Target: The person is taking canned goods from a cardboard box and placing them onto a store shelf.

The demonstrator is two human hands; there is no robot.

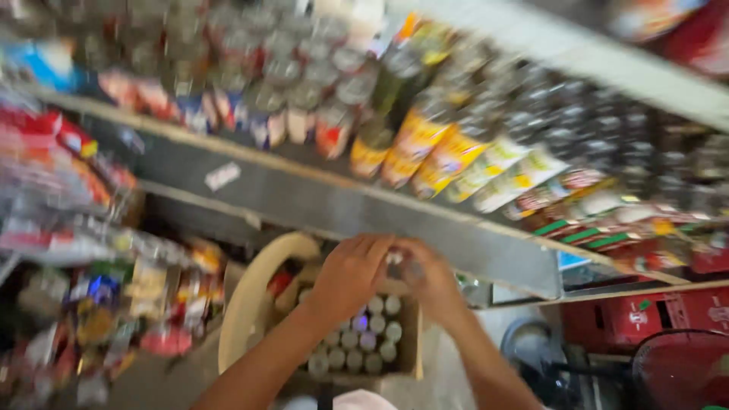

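Rows of clear bottles [304, 83] with pale caps are ranged along a grey shelf [334, 205], with yellow-labelled bottles [433, 144] beside them. Dark-capped jars [577, 114] are crowded further to the right. Packets in bright wrappers [83, 304] are hung and stacked at the left, much blurred. Red crates [668, 311] are seen below the shelf at the right, and part of a fan guard [683, 372] near them

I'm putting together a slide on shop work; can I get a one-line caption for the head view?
Both hands, left hand and right hand, meet on a small bottle above an open box of bottles, below stocked shelves.
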